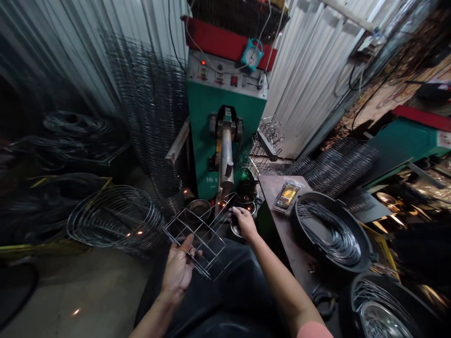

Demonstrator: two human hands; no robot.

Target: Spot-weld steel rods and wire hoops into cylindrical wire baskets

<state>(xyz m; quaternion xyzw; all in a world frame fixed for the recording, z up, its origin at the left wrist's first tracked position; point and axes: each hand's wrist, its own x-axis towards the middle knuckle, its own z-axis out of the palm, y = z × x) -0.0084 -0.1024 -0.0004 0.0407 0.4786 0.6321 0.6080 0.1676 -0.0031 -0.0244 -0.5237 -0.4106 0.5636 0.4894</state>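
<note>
My left hand [179, 267] is closed on the near left edge of a wire grid rack [204, 239], thumb on top, and the rack is tilted over my dark-covered lap. My right hand [243, 223] is pinched at the far right side of the rack, on a thin bent wire [230, 199]; the fingertips partly hide the grip. Just beyond both hands is the lower end of a spot welder [227, 155], a green machine with a metal arm. Orange sparks glow at the meeting point of wire and electrode, and more are scattered around.
On the right, a bench [268, 188] bears a plastic-wrapped packet [287, 196] and a round black tub [299, 220] of bent wires. Another black tub [355, 300] sits nearer. To the left are wire rings [112, 216] and a tall wire stack [151, 103]. A teal dial clock [252, 55] hangs on the machine.
</note>
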